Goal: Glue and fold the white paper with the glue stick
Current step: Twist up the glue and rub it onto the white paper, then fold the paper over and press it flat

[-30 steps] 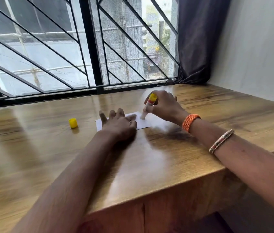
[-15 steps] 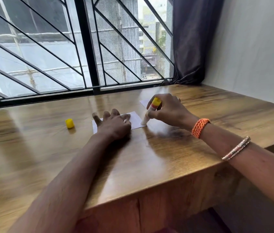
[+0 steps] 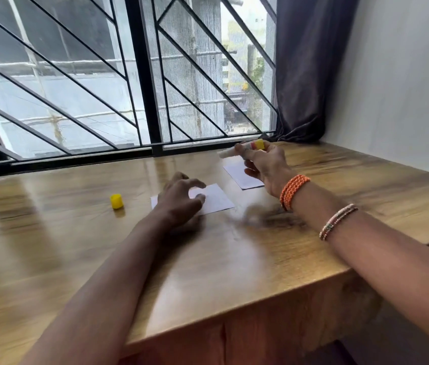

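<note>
Our right hand [image 3: 266, 164] grips the yellow-ended glue stick [image 3: 245, 148] beyond the white paper rectangle [image 3: 216, 198]; our left hand [image 3: 179, 201] curls loosely over that paper.

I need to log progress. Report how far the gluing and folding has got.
Done: the yellow cap is off, standing on the table. In hand: the right hand holds the glue stick raised; the left hand rests on the white paper. Left: paper lies unfolded.

The left hand [image 3: 179, 198] covers the left part of the paper [image 3: 216, 198]. The right hand [image 3: 263, 164] hides a second sheet's [image 3: 237, 172] right side and, blurred, the glue stick's [image 3: 245, 148] middle.
</note>
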